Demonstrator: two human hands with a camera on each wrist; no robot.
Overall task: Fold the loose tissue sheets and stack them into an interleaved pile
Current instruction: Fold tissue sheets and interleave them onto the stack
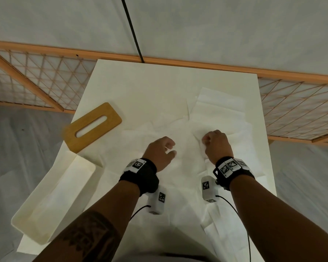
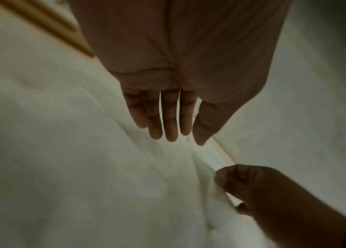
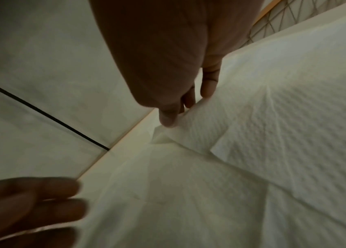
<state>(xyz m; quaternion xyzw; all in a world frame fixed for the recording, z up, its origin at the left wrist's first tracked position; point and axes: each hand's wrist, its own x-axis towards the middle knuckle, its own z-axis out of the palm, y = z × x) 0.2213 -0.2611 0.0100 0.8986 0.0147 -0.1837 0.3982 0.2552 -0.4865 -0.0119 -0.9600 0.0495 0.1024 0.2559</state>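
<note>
Far left on the counter (image 1: 110, 76): cream tray (image 1: 45, 208), wooden slotted lid (image 1: 92, 127) beyond it. Mid-counter, loose tissue sheets (image 1: 178, 129) spread under both hands. Left hand (image 1: 159, 150) over them, fingers (image 2: 169, 120) straight, holding nothing. Right hand (image 1: 217, 144) pinching a raised tissue edge (image 3: 191, 117) between thumb and fingers (image 3: 209, 85).
</note>
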